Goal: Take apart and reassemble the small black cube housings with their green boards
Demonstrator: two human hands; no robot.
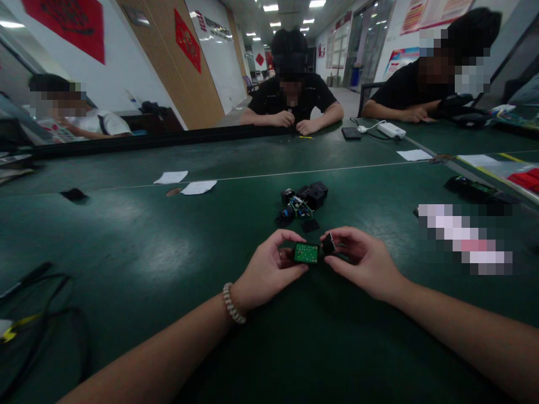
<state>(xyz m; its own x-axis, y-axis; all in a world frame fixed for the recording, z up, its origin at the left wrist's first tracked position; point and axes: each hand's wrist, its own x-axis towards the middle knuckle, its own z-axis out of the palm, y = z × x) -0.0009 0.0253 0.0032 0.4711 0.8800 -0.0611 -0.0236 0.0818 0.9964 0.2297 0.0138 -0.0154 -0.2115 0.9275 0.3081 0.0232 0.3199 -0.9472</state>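
My left hand (269, 268) pinches a small green circuit board (306, 253) between thumb and fingers, just above the green table (126, 241). My right hand (361, 259) is closed on a small black part (329, 243) right beside the board, nearly touching it. Just beyond my hands lies a small heap of black housings and electronic parts (304, 202), with a flat black piece (310, 225) nearest to me.
Paper slips (185, 182) lie left of the heap. Black cables (37, 314) sit at the near left edge. Three other people sit across the table; a white adapter (391, 130), a black device (475, 189) and papers lie at the right.
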